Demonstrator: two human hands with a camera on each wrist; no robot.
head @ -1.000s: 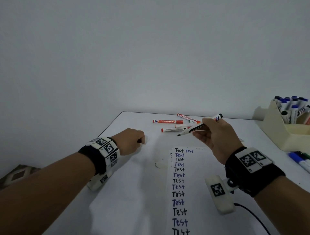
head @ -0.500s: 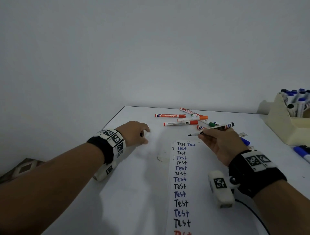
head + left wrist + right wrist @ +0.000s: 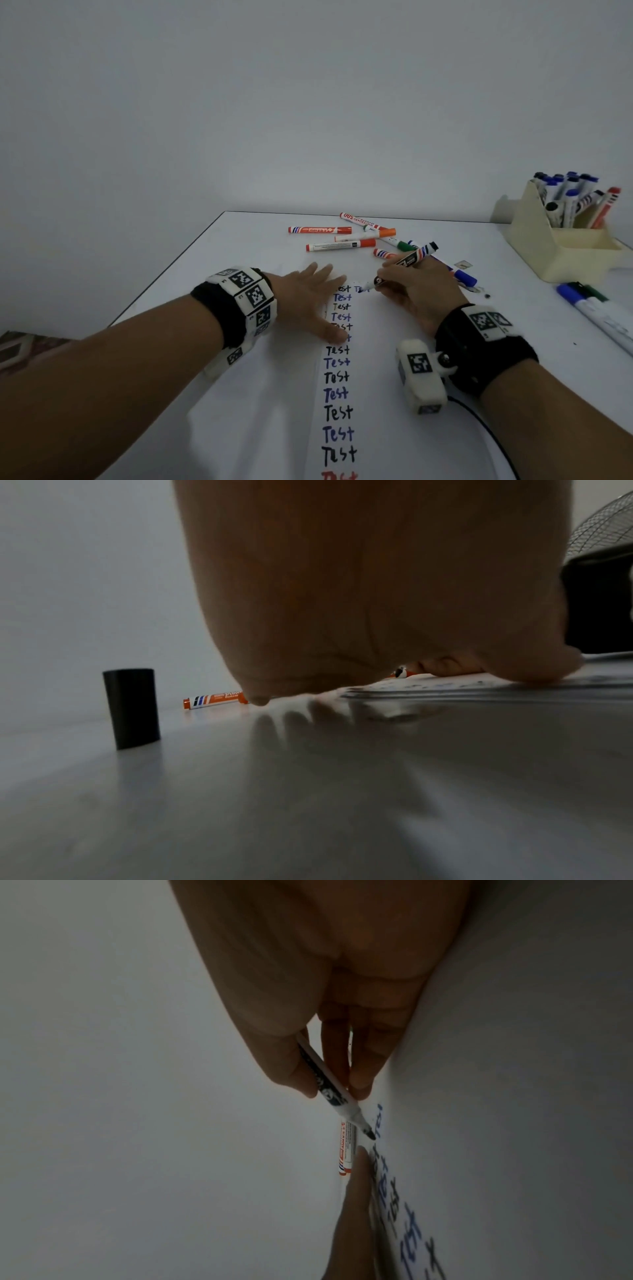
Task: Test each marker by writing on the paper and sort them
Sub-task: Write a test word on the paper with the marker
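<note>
My right hand (image 3: 409, 286) pinches an uncapped black marker (image 3: 407, 262), its tip down on the top of the white paper strip (image 3: 373, 377) beside the blue word "Test". In the right wrist view the marker (image 3: 329, 1088) sits between thumb and fingers, its nib at the paper. My left hand (image 3: 308, 298) lies flat with fingers spread on the paper's left edge, covering some written words. The black cap (image 3: 131, 708) stands upright on the table to the left of my left hand. Several loose orange, red and green markers (image 3: 340, 245) lie beyond the paper.
A cream holder (image 3: 561, 240) with several blue, black and red markers stands at the back right. More markers (image 3: 596, 308) lie on the table in front of it. A blue-capped marker (image 3: 462, 275) lies behind my right hand. The table's left edge (image 3: 164, 274) runs diagonally.
My left hand let go of the cap, opened and moved right onto the paper. My right hand lowered the marker tip to the paper's top. The head view tilted down.
</note>
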